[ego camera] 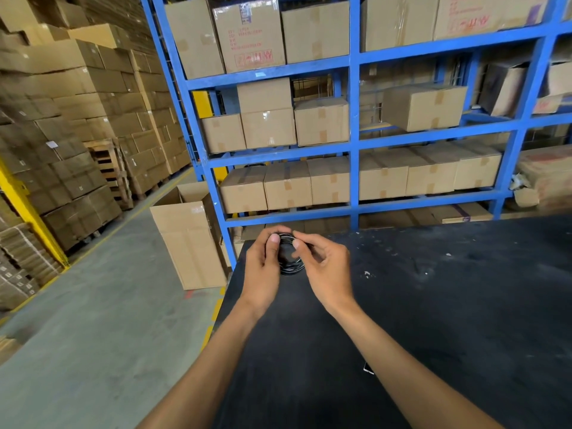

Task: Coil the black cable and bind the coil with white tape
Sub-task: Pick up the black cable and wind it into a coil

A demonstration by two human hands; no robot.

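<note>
Two bare forearms come into the head view from the bottom edge, one at each side, and each ends in a bare hand. No sleeve, cuff or glove covers either arm as far as the frame shows them. The left hand [263, 267] and the right hand [328, 267] carry no ring, and neither wrist bears a watch or band. The fingernails that show are short and unpainted.

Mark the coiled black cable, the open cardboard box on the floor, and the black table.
coiled black cable [289, 264]: head view, lower loops between the hands.
open cardboard box [188, 239]: head view, front face.
black table [464, 305]: head view, bare top.
</note>
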